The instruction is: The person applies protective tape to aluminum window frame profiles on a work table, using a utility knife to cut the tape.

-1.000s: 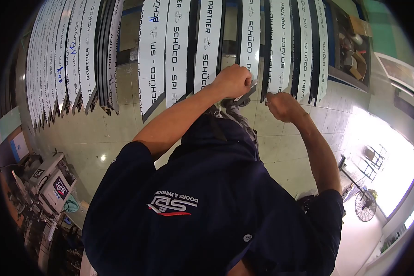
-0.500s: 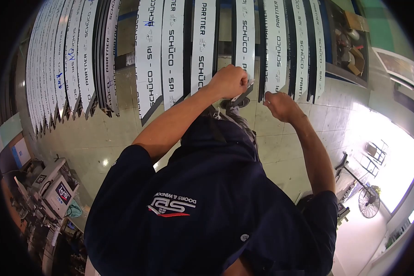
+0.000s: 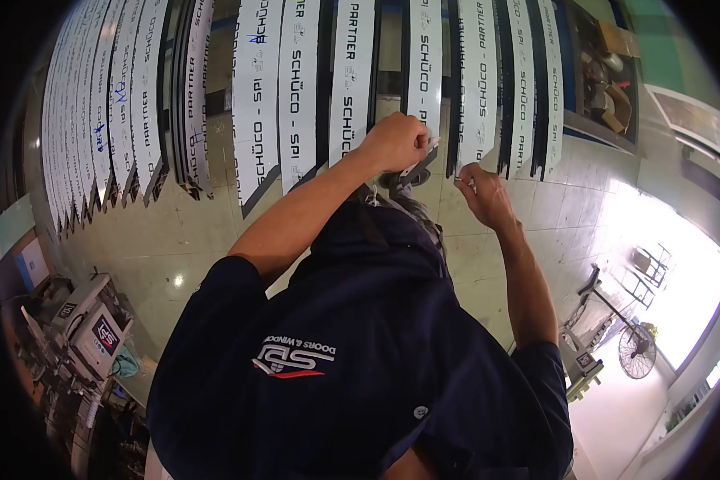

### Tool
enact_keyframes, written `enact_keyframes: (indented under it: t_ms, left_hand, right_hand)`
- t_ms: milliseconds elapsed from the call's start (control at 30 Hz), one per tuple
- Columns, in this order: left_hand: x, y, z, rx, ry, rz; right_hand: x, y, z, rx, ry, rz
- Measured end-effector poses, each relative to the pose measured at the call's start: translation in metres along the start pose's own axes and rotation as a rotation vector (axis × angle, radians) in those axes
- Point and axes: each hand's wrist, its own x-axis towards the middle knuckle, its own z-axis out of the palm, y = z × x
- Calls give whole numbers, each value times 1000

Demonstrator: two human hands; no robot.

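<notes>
My left hand (image 3: pixel 396 144) is closed in a fist at the near end of a long profile (image 3: pixel 425 72) covered in white printed film. A small pale bit shows beside its fingers, too small to name. Just to the right, my right hand (image 3: pixel 488 194) has its thumb and fingers pinched together at the cut corner of the neighbouring profile (image 3: pixel 478 88). Something small and light shows at those fingertips, but I cannot make out what. The profiles lie side by side, pointing away from me, with dark edges and slanted ends.
More film-covered profiles (image 3: pixel 146 96) are packed closely at the left. A machine with a grey housing (image 3: pixel 96 336) stands at lower left, and a fan (image 3: pixel 638 350) at lower right. A bin of scraps (image 3: pixel 606 80) sits at the upper right, above the tiled floor (image 3: pixel 192 248).
My right hand has turned slightly and its forearm has shifted inward, still at the profile's end. My left hand stays nearly in place. The view has shifted a little.
</notes>
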Motion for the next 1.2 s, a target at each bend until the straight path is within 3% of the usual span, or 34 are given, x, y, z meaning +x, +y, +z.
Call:
enact_keyframes:
  t_ms: [233,433,533,667,767,967,1067,1200]
  left_hand:
    - [3,-3,0,-6,-12,20]
    - [2,-1,-1,1,-28,8]
    - [1,0,-3,-8,-25,-2]
    - [2,2,-6,-17,-23,14]
    - [2,0,-6,2,-32,11]
    - [-2,-1,-2,-14,25,1]
    - [-4,-3,4,-30,68,-3]
    - [-7,-4,7,-70,124,-15]
  right_hand:
    - [7,6,-3,-4,-110,57]
    - [10,7,-1,-84,-50,-126]
    - [16,10,0,-206,19,-113]
    - [24,-3,-19,-97,-47,-9]
    - [33,-11,-21,-212,-259,87]
    - [60,-28,-16,-285,-420,344]
    - [53,-40,1,-585,-333,283]
    - [48,-64,19,-690,-263,266]
